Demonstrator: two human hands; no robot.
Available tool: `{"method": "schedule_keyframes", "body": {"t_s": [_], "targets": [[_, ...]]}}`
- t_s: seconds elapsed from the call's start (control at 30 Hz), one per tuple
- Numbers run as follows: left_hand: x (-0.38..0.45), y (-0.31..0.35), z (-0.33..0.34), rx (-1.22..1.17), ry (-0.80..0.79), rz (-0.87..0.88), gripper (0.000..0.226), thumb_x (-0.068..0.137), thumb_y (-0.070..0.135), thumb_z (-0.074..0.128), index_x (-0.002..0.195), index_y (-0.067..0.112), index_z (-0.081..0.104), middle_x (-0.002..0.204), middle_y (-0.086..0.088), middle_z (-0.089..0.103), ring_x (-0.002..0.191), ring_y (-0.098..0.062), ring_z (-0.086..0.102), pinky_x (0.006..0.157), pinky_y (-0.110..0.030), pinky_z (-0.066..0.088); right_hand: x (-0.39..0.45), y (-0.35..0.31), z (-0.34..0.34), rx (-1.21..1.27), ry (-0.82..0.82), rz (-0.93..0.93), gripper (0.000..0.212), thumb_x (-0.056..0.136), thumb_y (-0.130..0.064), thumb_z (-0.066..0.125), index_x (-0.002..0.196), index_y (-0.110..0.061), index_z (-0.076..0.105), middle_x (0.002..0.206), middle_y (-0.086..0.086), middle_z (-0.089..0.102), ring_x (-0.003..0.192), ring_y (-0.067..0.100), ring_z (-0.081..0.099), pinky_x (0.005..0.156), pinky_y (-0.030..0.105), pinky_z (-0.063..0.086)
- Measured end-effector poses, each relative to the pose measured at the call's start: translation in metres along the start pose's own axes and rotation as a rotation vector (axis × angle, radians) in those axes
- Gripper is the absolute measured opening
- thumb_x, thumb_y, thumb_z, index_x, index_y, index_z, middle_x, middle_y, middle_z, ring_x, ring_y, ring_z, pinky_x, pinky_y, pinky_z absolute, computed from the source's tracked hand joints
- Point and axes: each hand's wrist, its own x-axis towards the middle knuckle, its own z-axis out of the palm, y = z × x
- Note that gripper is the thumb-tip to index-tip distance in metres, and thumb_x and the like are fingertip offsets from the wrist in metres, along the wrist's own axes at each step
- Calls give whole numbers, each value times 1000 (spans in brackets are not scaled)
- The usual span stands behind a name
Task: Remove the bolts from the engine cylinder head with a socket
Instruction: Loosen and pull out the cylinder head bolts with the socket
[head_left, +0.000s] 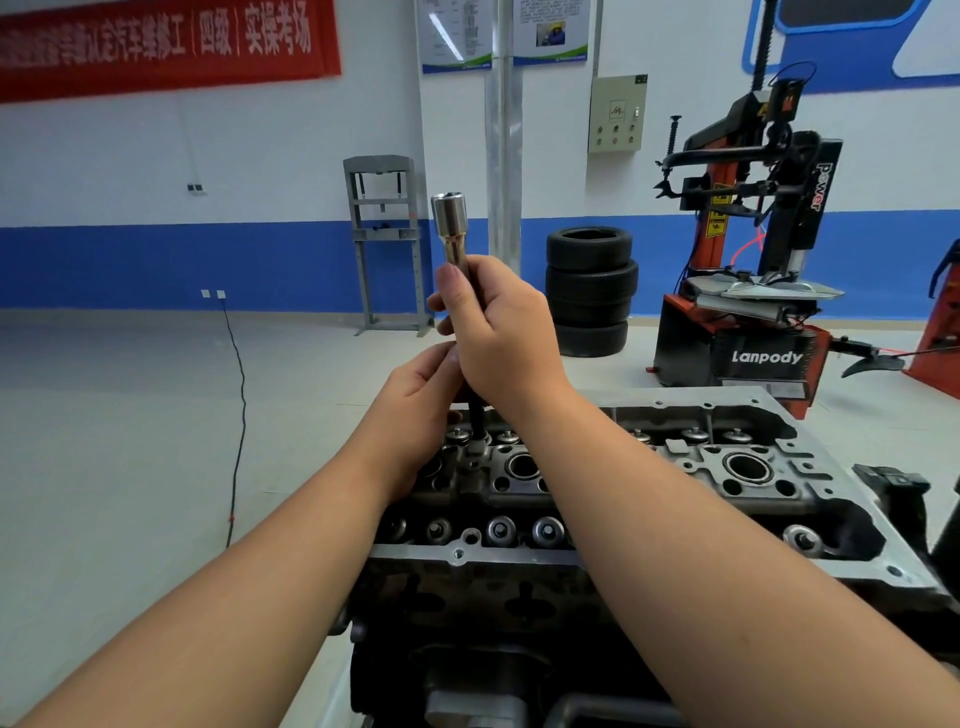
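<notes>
The engine cylinder head (675, 488) lies in front of me, grey metal with valve springs and round bores. A long chrome socket extension (451, 221) stands upright over its left part, its wide square-drive end on top. A dark shaft (477, 423) runs from it down into a bolt hole in the head. My right hand (498, 322) grips the tool's upper part, fingers wrapped round it. My left hand (415, 400) sits just below, fingers curled against the shaft; its grip is partly hidden by the right hand.
A stack of tyres (589, 291) stands on the floor behind the engine. A red and black tyre changer (753, 291) is at the right, a grey shop press (387, 244) at the back wall. A black cable (239, 405) crosses the floor at left.
</notes>
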Motion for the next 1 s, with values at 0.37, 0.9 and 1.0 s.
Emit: {"method": "schedule_keyframes", "body": {"t_s": [0.37, 0.9, 1.0], "targets": [[0, -1, 0, -14, 8, 2, 26, 109, 44, 48, 110, 35, 71, 100, 4, 78, 94, -11, 74, 68, -15, 53, 0, 1, -2, 41, 63, -15, 17, 101, -25, 60, 96, -10, 64, 80, 5, 70, 73, 19, 66, 71, 42, 54], [-1, 0, -1, -2, -1, 10, 26, 109, 45, 45, 113, 38, 70, 103, 4, 78, 95, -10, 74, 70, -15, 54, 0, 0, -2, 42, 42, -9, 16, 102, -26, 57, 99, -13, 65, 83, 1, 71, 76, 14, 67, 73, 34, 56], [-1, 0, -1, -10, 0, 32, 20, 106, 44, 54, 112, 34, 71, 103, 1, 78, 95, -14, 75, 73, -16, 55, 0, 0, -1, 38, 16, -9, 16, 103, -27, 55, 105, -14, 64, 84, -2, 70, 76, 11, 67, 73, 32, 56]]}}
